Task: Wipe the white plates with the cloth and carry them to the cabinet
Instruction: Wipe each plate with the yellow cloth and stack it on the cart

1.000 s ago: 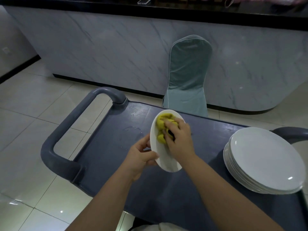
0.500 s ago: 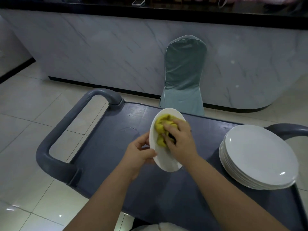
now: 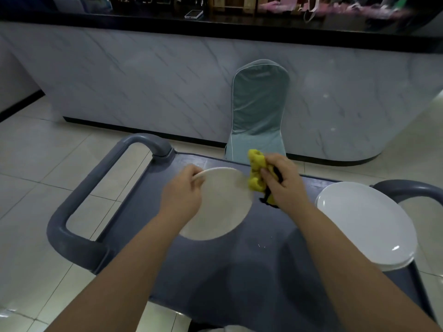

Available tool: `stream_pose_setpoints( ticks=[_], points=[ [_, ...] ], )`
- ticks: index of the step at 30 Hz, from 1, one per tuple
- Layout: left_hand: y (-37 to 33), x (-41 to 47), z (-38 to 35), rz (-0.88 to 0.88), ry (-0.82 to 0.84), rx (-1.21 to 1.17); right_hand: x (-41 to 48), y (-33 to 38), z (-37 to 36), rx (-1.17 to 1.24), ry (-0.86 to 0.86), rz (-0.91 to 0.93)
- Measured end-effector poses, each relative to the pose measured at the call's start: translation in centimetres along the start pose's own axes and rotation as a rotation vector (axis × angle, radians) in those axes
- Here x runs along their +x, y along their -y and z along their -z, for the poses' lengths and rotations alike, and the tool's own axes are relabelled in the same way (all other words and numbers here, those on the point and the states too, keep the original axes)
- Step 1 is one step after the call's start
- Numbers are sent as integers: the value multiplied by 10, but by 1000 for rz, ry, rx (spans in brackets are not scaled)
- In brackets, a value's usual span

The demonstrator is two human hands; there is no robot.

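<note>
My left hand (image 3: 183,194) grips the far left rim of a white plate (image 3: 224,207), which lies nearly flat above the grey cart top (image 3: 239,271). My right hand (image 3: 284,183) holds a bunched yellow cloth (image 3: 256,172) with a dark edge, just off the plate's right rim. A stack of white plates (image 3: 364,224) sits on the cart at the right.
The cart has a curved grey handle (image 3: 79,204) at the left and another (image 3: 412,190) at the right. A chair in a teal cover (image 3: 259,111) stands behind the cart against a marble-look counter (image 3: 143,80). A phone (image 3: 193,14) lies on the counter top. Pale floor tiles surround the cart.
The plate has tipped from nearly upright to almost flat, with my left hand now on its far rim. My right hand has lifted the cloth off the plate's face to its right edge.
</note>
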State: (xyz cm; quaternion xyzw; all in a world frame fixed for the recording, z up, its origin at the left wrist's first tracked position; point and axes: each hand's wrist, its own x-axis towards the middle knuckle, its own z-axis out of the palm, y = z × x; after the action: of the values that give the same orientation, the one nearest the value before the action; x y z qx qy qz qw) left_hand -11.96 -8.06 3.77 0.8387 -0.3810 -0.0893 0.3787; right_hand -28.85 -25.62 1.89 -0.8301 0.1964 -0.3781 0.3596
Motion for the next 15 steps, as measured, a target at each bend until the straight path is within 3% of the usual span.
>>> stream_pose_setpoints(
  ticks=[2,4,10,15],
  points=[
    [-13,-1,-7,-223,-14,169,10,22,-13,-72,192,43],
    [-20,-5,-8,-406,-56,213,6,29,-24,-247,269,53],
    [-11,-15,1,-310,-159,39,-20,4,0,-116,252,-245],
    [-23,-14,-10,-450,-144,180,-12,30,-27,-408,141,5]
  ],
)
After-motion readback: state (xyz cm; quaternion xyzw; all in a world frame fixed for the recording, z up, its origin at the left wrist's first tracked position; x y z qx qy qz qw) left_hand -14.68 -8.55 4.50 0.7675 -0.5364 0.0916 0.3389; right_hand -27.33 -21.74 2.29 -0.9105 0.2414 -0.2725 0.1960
